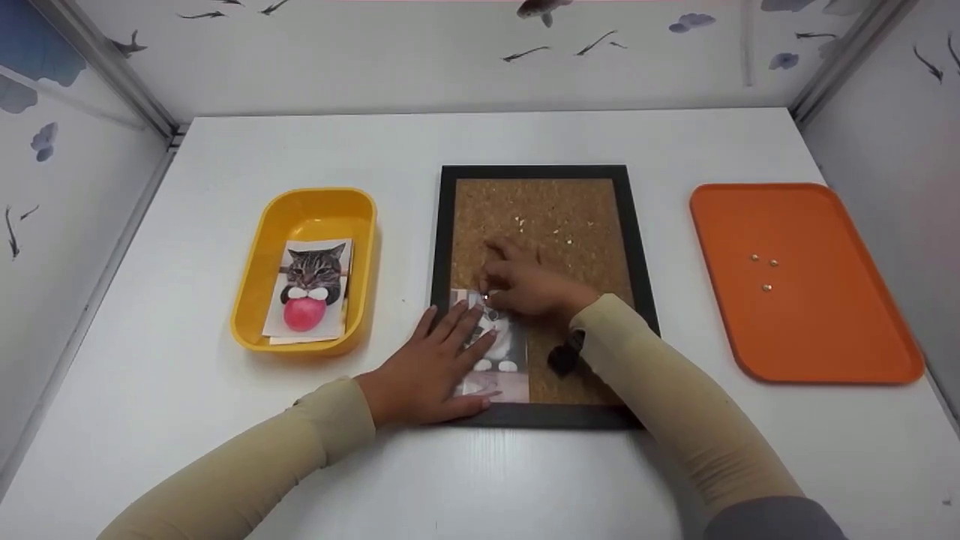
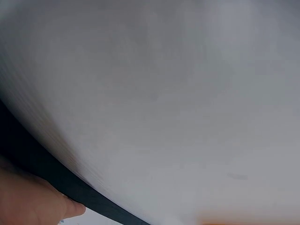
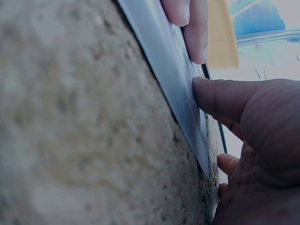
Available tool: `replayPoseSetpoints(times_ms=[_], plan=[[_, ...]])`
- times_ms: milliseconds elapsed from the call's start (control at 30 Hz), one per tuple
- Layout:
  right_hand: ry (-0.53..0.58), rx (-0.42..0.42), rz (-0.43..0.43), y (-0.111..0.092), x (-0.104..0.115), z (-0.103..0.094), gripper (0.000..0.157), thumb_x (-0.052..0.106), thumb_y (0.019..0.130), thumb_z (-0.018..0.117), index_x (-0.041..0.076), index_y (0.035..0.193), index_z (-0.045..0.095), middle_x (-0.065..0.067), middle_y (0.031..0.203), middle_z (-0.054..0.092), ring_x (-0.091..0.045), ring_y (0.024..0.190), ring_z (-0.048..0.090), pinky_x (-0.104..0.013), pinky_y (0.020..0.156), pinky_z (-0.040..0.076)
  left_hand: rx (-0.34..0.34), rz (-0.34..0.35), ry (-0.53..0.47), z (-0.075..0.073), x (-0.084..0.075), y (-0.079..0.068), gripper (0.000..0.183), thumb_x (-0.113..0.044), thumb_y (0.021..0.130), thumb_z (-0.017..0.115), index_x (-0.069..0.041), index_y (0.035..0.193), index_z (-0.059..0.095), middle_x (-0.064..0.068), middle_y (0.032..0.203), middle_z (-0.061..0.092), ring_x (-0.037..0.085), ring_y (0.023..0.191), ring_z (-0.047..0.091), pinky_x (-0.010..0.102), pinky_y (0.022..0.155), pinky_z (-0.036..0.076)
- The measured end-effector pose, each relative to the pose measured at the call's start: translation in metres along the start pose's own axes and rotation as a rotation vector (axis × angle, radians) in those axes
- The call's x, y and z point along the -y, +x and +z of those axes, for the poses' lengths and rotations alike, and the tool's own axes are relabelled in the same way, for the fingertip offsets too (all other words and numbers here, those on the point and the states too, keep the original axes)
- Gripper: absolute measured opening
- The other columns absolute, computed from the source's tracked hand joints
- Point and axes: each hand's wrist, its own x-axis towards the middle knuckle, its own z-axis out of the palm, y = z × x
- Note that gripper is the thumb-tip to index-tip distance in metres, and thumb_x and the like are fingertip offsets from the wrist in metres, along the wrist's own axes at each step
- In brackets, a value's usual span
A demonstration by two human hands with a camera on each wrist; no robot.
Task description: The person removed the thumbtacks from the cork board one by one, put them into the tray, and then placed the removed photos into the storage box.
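Observation:
A cat photo [image 1: 510,386] lies on the lower left of a black-framed cork board [image 1: 577,270]. My left hand [image 1: 431,367] rests on the photo with fingers spread and straight, its thumb near the frame's lower edge. At the photo's top edge my right hand [image 1: 529,289] pinches a small shiny thumbtack [image 1: 486,298] between thumb and forefinger. In the right wrist view, the right thumb [image 3: 213,93] touches the photo's edge [image 3: 173,79] close to the left fingertips [image 3: 196,42]. The left wrist view shows mostly blurred white table and part of the left hand [image 2: 33,201].
To the left stands a yellow tray [image 1: 251,300] with a stack of photos, a cat with a pink ball [image 1: 304,300] on top. An orange tray [image 1: 825,330] at right carries 3 small tacks [image 1: 766,287]. Patterned white panels [image 1: 450,67] enclose the table's back and sides.

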Motion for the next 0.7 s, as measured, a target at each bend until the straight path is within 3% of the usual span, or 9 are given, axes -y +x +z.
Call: replayPoseSetpoints(times_ms=[400,700], plan=[[0.056,0.013,0.057,-0.0001,0.0007,0.0000,0.004,0.020,0.095,0.065,0.024,0.095,0.063,-0.001,0.165,0.008,-0.028,0.151,-0.003,-0.056,0.113,-0.019,-0.003,-0.001,0.012,-0.0010,-0.0004,0.0015,0.086,-0.074,0.095,0.026,-0.019,0.161,0.016,0.013,0.166,0.003,0.035,0.151,-0.004,0.063,0.116,0.002],[0.017,0.008,0.029,0.0004,0.0024,0.0002,0.006,0.020,0.093,0.065,0.024,0.091,0.061,-0.005,0.166,0.008,-0.029,0.151,-0.004,-0.055,0.113,-0.020,-0.003,-0.007,0.006,0.0017,0.0006,0.0020,0.087,-0.075,0.094,0.025,-0.020,0.161,0.016,0.012,0.166,0.004,0.033,0.151,-0.005,0.062,0.116,0.001]])
